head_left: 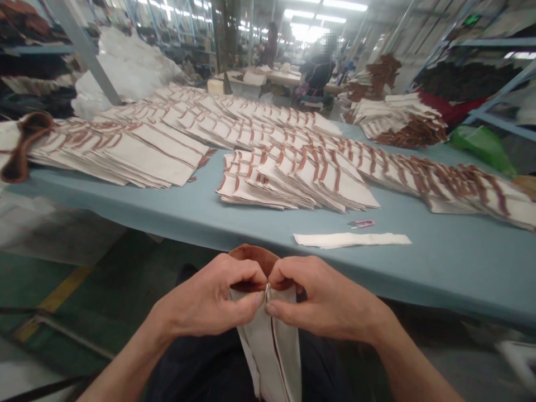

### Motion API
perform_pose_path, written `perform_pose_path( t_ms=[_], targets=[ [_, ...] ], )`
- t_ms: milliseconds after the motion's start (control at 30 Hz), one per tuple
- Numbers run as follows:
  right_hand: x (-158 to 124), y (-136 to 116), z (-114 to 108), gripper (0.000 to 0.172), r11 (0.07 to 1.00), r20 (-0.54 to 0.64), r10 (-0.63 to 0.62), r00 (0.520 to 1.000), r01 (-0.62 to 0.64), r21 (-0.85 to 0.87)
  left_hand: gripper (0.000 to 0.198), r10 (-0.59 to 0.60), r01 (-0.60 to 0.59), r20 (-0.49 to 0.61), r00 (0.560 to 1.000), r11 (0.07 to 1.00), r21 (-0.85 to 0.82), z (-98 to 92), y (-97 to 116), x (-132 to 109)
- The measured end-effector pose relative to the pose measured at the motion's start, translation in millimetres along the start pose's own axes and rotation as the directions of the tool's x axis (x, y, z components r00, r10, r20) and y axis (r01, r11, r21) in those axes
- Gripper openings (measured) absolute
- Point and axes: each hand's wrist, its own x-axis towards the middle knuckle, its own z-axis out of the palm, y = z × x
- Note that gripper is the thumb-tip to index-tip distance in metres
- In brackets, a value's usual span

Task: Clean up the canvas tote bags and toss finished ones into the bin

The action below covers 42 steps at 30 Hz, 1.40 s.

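Grips the cream cloth piece over the lap, below the blue table edge, with left hand and right hand curled shut on its top, thumbs meeting under the brown trim. Looks like working that seam; calls for an even pinch on both sides, pink snips within reach.

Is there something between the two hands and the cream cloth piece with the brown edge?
Nothing visible. The left hand and the right hand both pinch the cloth piece directly at its top, just under the brown edge.
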Motion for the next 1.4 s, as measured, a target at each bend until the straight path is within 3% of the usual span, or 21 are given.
perform_pose_path(
  t_ms=[233, 467, 667, 867, 967, 1067, 1200, 1400],
  targets=[
    [5, 13, 15, 0.014, 0.998, 0.033, 0.006, 0.999, -0.008, 0.059, 0.019, -0.033, 0.033, 0.002, 0.999, 0.999, 0.035, 8.9, -11, -5],
    [6, 22, 30, 0.014, 0.965, 0.028, -0.029, 0.999, 0.021, 0.261, 0.019, -0.161, 0.161, -0.016, 0.987, 0.987, -0.018, 18.9, -16, -21],
    [8, 26, 35, 0.024, 0.888, 0.123, 0.001, 0.992, -0.057, 0.456, 0.022, -0.224, 0.206, -0.062, 0.973, 0.954, -0.217, 27.5, -15, -25],
    [7, 29, 41, 0.027, 0.818, 0.15, 0.003, 0.989, -0.088, 0.568, 0.031, -0.29, 0.232, -0.051, 0.956, 0.847, -0.479, 40.5, -29, -31],
    [4, 26, 42, 0.024, 0.842, 0.15, 0.02, 0.988, -0.098, 0.531, 0.032, -0.296, 0.245, -0.02, 0.955, 0.827, -0.506, 42.4, -29, -32],
    [1, 18, 41, 0.017, 0.907, 0.091, 0.045, 0.995, -0.079, 0.413, 0.028, -0.276, 0.238, -0.02, 0.961, 0.863, -0.445, 38.7, -24, -31],
    [-3, 11, 42, 0.015, 0.964, -0.03, -0.003, 1.0, 0.011, 0.265, 0.022, -0.261, 0.241, 0.005, 0.965, 0.883, -0.402, 31.6, -18, -29],
    [-8, 12, 45, 0.011, 0.993, -0.081, -0.032, 0.996, 0.041, 0.112, 0.022, -0.31, 0.318, 0.082, 0.947, 0.87, -0.378, 29.9, -16, -28]
  ],
)
